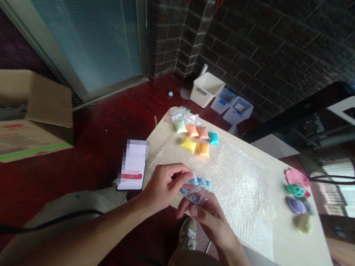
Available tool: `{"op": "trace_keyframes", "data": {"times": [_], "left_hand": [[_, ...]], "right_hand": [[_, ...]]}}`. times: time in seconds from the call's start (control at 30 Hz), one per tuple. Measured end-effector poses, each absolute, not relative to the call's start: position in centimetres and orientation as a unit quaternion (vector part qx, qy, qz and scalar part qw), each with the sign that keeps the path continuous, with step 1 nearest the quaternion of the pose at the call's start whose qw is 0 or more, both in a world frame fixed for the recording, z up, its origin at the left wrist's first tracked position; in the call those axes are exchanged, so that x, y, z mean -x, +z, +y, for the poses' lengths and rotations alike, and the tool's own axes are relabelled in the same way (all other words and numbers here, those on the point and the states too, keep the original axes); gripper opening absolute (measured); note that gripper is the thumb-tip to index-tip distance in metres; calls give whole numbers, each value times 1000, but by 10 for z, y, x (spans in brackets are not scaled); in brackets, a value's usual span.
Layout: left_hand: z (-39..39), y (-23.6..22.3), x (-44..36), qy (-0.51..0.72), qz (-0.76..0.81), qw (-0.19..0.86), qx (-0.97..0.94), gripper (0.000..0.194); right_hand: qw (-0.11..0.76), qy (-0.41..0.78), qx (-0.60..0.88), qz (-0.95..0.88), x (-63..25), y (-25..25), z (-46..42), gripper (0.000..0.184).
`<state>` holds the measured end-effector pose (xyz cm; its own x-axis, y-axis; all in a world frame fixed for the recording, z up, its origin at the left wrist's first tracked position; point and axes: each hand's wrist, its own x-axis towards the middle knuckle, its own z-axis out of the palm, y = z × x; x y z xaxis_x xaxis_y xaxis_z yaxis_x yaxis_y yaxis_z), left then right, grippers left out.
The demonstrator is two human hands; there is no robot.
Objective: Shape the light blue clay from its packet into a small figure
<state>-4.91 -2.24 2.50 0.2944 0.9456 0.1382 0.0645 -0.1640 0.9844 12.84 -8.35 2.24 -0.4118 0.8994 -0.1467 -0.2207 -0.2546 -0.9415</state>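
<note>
My left hand (pixel 166 185) pinches the edge of a clear plastic bag (pixel 201 195) between thumb and fingers, near the table's front edge. Light blue modelling clay (pixel 203 182) shows in and behind the bag as uneven lumps. My right hand (pixel 211 213) is on the bag's lower side, its fingers curled against the film. Bubble wrap (pixel 241 187) lies under and beyond my hands. Several packs of clay lie past them, among them a yellow pack (pixel 188 144), an orange pack (pixel 203 150) and a teal pack (pixel 214 138).
Crumpled clear bags (pixel 181 115) lie at the table's (pixel 305 258) far corner. Pink clay (pixel 297 177), green clay (pixel 296 190), purple clay (pixel 295 205) and pale yellow clay (pixel 304 223) sit at the right. A phone (pixel 133 164) is at the left edge. A cardboard box (pixel 50 106) stands left.
</note>
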Motion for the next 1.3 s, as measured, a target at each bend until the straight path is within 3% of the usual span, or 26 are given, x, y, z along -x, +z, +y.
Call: {"op": "trace_keyframes", "data": {"times": [0.6, 1.0, 1.17, 1.3], "left_hand": [[-30, 23, 49, 404, 426, 497, -639, 28], [-33, 20, 48, 406, 468, 448, -644, 27], [-23, 14, 50, 403, 466, 578, -535, 34], [-15, 12, 55, 387, 417, 691, -446, 41]], "right_hand": [[384, 730, 365, -431, -124, 27, -83, 21], [398, 753, 355, -386, -119, 23, -83, 27], [450, 716, 362, -391, -117, 20, -85, 22], [458, 696, 364, -417, -119, 22, -84, 30]]}}
